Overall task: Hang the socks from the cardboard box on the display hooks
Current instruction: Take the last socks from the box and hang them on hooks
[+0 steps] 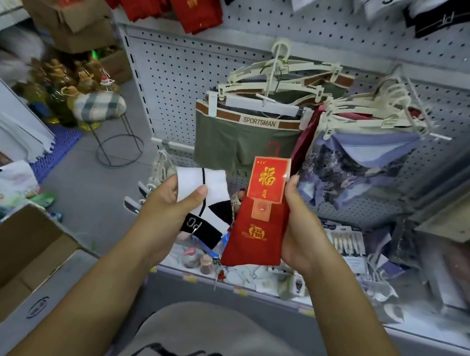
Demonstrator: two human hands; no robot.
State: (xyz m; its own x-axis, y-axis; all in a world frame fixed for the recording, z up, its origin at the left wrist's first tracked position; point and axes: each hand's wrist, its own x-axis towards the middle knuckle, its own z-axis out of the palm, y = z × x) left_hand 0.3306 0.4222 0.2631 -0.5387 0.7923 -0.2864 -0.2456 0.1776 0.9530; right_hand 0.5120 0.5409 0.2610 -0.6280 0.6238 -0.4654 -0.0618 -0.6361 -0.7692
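My left hand (168, 203) grips the white-and-black socks (211, 201) off to one side. My right hand (299, 230) clasps the red socks (256, 237) upright before the pegboard (181, 72), probably ready for hooking. The cardboard box (19, 257) sits lower left.

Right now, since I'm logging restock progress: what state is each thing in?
White socks: gripped by the left hand, not yet hung.
Red socks: held upright in the right hand, hook on top, not yet hung.
Box: open, flaps out.
Green shorts: hanging from a hanger on the pegboard.
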